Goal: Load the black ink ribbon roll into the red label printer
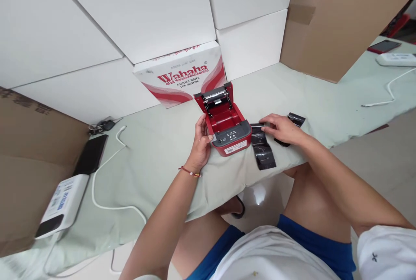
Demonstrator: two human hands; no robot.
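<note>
A small red and black label printer [231, 136] stands on the cloth-covered table with its lid raised; the red bay inside shows no roll. Wrapped around its left side is my left hand [202, 148], thumb at the front corner. To the printer's right lies a creased, glossy black strip [264, 156], reaching toward the table's front edge. My right hand [281, 127] pinches the strip's upper end between thumb and fingers. More glossy black strip [296, 119] shows beyond that hand, partly hidden beneath it. Whether the two black pieces are joined, I cannot tell.
Behind the printer a white and red water carton [182, 76] leans against stacked white boxes [253, 41]. Brown cartons [318, 20] flank the workspace. At left lie a white power bank [69, 197], a black flat device [92, 154] and a white cable [94, 184].
</note>
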